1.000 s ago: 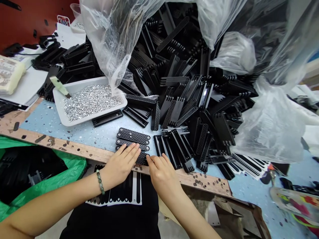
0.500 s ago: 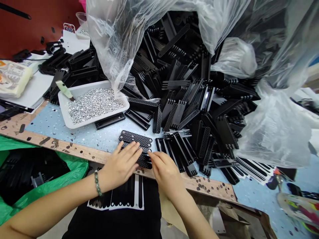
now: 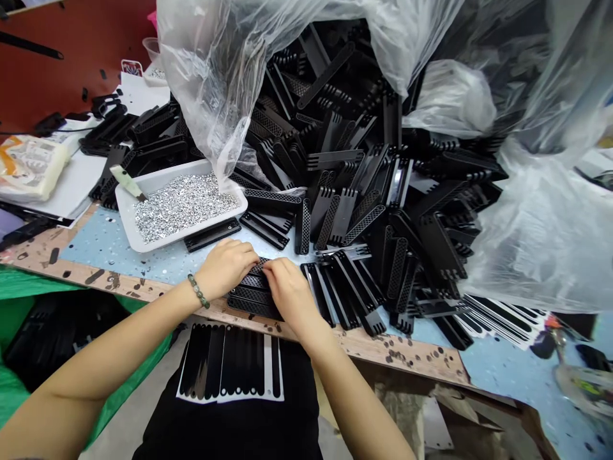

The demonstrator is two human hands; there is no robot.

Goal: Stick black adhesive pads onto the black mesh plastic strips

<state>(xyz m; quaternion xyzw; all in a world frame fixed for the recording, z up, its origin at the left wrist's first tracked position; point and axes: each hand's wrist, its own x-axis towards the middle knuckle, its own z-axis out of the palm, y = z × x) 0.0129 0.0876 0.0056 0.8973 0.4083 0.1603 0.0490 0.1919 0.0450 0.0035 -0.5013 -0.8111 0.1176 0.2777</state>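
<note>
Several black plastic bars [image 3: 249, 295] with a diamond-patterned face lie side by side at the table's front edge. My left hand [image 3: 228, 265] is bent over their far left side, its fingers closed at the farthest bar [image 3: 260, 264]. My right hand [image 3: 290, 295] comes in from the right, its thumb and fingers pinched at the same bar, close to the left fingertips. The hands cover most of that bar and the right ends of the others. Any small part between the fingertips is hidden.
A white tray [image 3: 128, 231] of small silver metal rings stands left, a pale green-handled tool [image 3: 125, 180] on its rim. Behind, a heap of black plastic parts [image 3: 345, 211] spills from a clear bag [image 3: 211, 76]. A sheet of black strips [image 3: 232, 364] lies on my lap; a green bag [image 3: 115, 399] hangs left.
My left hand has gone from flat with fingers outstretched to bent and closed, moving away from me. My right hand has shifted from the bars' right ends to the farthest bar.
</note>
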